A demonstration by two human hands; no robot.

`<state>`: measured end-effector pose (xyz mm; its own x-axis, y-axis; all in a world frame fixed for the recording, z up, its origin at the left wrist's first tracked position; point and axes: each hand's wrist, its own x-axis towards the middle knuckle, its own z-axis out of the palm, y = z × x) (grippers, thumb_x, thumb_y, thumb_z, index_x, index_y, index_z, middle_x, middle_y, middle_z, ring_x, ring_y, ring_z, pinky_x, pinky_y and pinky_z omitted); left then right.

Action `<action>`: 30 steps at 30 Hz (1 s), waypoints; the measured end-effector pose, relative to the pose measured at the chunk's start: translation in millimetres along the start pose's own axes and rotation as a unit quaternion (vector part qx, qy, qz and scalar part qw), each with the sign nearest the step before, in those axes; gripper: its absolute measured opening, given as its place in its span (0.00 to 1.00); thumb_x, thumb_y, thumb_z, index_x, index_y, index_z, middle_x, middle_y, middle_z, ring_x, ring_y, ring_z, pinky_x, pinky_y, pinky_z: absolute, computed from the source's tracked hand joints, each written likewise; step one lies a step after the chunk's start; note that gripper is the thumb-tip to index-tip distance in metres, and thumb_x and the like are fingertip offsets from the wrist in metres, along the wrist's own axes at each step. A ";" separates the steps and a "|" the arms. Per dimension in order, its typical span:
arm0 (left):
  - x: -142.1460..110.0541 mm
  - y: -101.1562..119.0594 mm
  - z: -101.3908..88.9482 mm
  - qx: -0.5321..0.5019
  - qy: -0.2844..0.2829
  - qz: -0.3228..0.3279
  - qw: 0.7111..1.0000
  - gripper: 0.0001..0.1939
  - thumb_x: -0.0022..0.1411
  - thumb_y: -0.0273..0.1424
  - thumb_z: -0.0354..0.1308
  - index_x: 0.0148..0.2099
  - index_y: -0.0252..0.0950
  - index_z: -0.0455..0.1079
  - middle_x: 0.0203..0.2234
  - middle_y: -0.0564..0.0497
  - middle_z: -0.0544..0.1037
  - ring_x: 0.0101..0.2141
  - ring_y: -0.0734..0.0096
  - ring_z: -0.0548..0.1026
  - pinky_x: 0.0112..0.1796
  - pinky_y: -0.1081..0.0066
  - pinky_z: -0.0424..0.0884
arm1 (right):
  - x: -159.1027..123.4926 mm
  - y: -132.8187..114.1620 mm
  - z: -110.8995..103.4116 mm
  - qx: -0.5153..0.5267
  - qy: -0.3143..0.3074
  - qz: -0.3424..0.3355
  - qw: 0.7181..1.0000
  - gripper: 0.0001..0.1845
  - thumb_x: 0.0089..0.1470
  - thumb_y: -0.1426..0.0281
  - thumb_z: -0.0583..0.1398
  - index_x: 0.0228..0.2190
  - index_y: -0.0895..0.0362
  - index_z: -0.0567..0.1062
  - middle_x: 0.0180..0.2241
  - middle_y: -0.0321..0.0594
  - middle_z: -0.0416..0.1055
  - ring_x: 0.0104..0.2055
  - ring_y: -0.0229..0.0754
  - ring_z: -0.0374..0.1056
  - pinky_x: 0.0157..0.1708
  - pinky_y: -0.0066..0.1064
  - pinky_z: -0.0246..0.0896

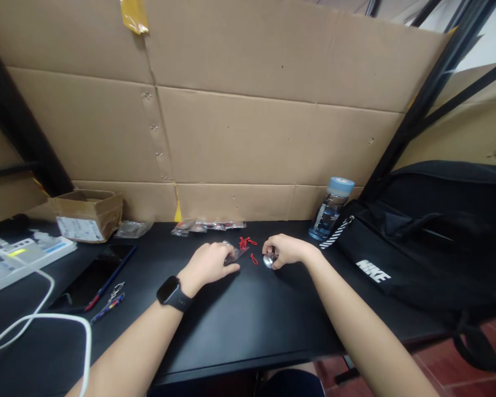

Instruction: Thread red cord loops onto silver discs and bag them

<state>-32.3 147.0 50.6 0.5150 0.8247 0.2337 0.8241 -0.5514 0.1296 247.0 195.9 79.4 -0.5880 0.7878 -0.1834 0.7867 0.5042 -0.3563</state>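
Observation:
My left hand (210, 263), with a dark watch (171, 292) on its wrist, rests low over the black table. Its fingers close on a small transparent plastic bag (236, 255), partly hidden under them. To the right, my right hand (287, 249) grips a shiny, round, silvery disc (268, 260) between thumb and fingers; its exact kind I cannot make out. Between both hands lies a little heap of red cord loops (243, 243). One single red loop (254, 259) sits apart, nearer to me.
Several small packets (209, 226) line the cardboard wall (240, 138). At left are a small carton (89, 215), a tablet (95, 275), a keychain (109, 306), a power strip (62, 248) and a white cable (89, 342). A bottle (330, 209) and black bag (417, 242) stand right.

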 end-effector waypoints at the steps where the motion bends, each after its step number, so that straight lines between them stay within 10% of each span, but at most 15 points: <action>1: -1.2 -1.4 0.3 -0.012 -0.015 0.008 1.000 0.15 0.61 0.46 0.64 0.45 0.44 0.77 0.41 0.49 0.83 0.41 0.55 0.81 0.40 0.64 0.71 | 1.1 3.2 -0.8 0.018 -0.001 -0.002 1.000 0.27 0.36 0.71 0.74 0.43 0.55 0.81 0.36 0.37 0.78 0.34 0.41 0.72 0.32 0.27 0.63; 8: -8.5 -15.3 0.9 -0.012 -0.071 0.019 0.997 0.29 0.61 0.54 0.62 0.61 0.51 0.72 0.61 0.45 0.74 0.58 0.48 0.74 0.53 0.56 0.70 | -5.3 28.3 2.5 0.091 0.105 -0.049 0.989 0.25 0.41 0.69 0.72 0.45 0.55 0.80 0.39 0.39 0.77 0.37 0.42 0.73 0.37 0.29 0.67; 14: -7.2 -18.6 1.1 0.131 0.035 -0.070 0.988 0.21 0.69 0.46 0.56 0.50 0.36 0.78 0.54 0.36 0.78 0.55 0.41 0.73 0.53 0.48 0.67 | -12.2 23.8 4.5 0.101 0.190 -0.044 0.976 0.21 0.45 0.69 0.71 0.44 0.53 0.79 0.42 0.40 0.77 0.39 0.41 0.73 0.37 0.30 0.67; 21: 10.5 19.0 29.1 0.032 0.047 0.099 0.993 0.21 0.74 0.28 0.48 0.65 0.43 0.66 0.62 0.45 0.73 0.57 0.57 0.71 0.51 0.59 0.63 | -11.5 11.8 6.2 0.087 0.204 -0.070 0.973 0.23 0.44 0.74 0.70 0.45 0.54 0.80 0.43 0.41 0.77 0.40 0.42 0.73 0.39 0.30 0.66; 30: 20.5 21.9 33.7 0.043 0.032 0.079 0.995 0.08 0.73 0.31 0.54 0.40 0.39 0.71 0.37 0.48 0.80 0.42 0.59 0.73 0.41 0.62 0.58 | -8.8 11.5 12.2 0.157 0.223 -0.110 0.956 0.27 0.44 0.74 0.71 0.48 0.55 0.78 0.46 0.43 0.76 0.41 0.42 0.74 0.38 0.31 0.68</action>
<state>4.2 156.0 25.8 0.6256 0.7177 0.3058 0.7527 -0.6583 0.0049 259.0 190.4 65.8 -0.5386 0.7832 0.3105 0.5169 0.5982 -0.6123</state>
